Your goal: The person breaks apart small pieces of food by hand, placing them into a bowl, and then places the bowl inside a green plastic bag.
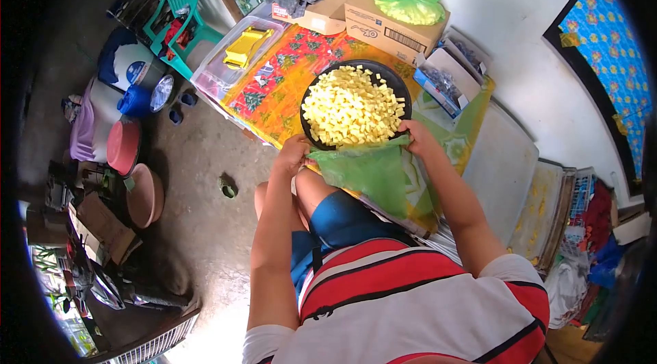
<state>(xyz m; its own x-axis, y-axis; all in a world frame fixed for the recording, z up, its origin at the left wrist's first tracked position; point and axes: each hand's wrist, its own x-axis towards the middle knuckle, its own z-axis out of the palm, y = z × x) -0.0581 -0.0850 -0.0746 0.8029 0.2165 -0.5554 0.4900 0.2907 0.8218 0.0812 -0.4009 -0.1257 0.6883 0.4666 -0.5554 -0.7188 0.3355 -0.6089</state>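
A black round pan (315, 84) heaped with yellow diced pieces (351, 107) sits on a table with a bright orange patterned cloth (279, 90). Just below the pan's near rim I hold a green plastic bag (373, 172) stretched wide between both hands. My left hand (293, 154) pinches the bag's left corner. My right hand (417, 138) grips its right corner against the pan's edge. The bag hangs down over the table's front edge toward my knees.
Cardboard boxes (390, 25), one topped by a tied green bag (406, 2), stand behind the pan. A clear plastic tub (233, 59) with yellow items is at the table's left. Basins (123, 146), a green chair (179, 18) and clutter line the floor left. Trays (547, 206) lean right.
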